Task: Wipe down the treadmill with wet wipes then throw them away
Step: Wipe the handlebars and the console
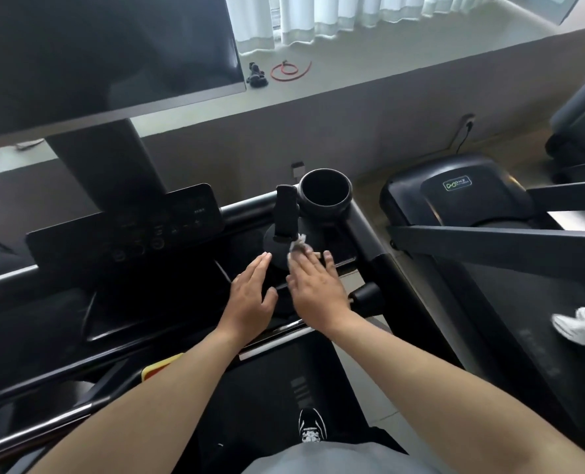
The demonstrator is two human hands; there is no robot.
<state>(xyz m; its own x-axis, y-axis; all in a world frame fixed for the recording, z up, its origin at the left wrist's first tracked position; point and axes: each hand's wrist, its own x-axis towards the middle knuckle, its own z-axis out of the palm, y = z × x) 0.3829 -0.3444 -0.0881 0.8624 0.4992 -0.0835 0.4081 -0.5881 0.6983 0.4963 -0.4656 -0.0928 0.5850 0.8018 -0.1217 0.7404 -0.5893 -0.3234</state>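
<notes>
Down at the bottom, well short of the cup holder, a black shoe stands on the treadmill belt, and a yellow-and-red tag sits off to its left. Both bare forearms reach up the frame toward the cup holder.

The left hand lies flat with its fingers straight and together, holding nothing, below and left of the cup holder. I cannot tell whether it touches the console. Just beside it is the right hand, closer under the cup holder, palm down and fingers stretched out. It presses the wet wipe onto the black console surface. The crumpled pale edge of the wipe pokes out past the fingertips, directly below the cup holder.

Touching that edge is an upright black clamp, standing just left of the cup holder. The cup holder itself is round, dark and upright on the frame corner.

Left of it, the control panel tilts back. Above and left, a large dark screen looms.

Right of the cup holder sits a second treadmill, and lower right of that is a white shoe.

Far beyond the cup holder, a red cord loops on the ledge under white curtains.
</notes>
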